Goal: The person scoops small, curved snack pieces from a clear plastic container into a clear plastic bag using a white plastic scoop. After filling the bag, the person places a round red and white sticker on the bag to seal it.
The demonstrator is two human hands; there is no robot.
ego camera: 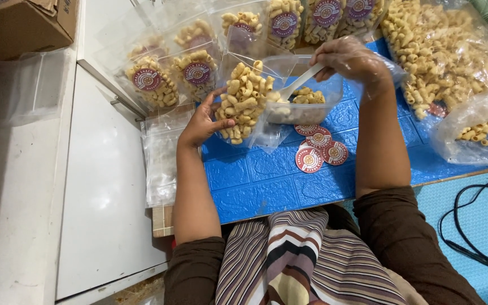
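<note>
My left hand [203, 123] holds a clear plastic bag [243, 101] partly filled with pale yellow macaroni snacks, propped upright on a blue patterned mat [266, 181]. My right hand [350, 59], inside a thin clear plastic glove, grips a white plastic spoon [296, 86] whose bowl points at the bag's mouth. Under the spoon sits a clear plastic tub [306, 101] with some of the same snacks in it. Three round red stickers [318, 151] lie on the mat just in front of the tub.
Several filled, stickered snack bags [196, 70] stand along the back. A large open bag of loose snacks [444, 53] lies at the right, a smaller one [473, 133] beside it. Empty clear bags [159, 164] are stacked at the left. Black cables [475, 226] lie lower right.
</note>
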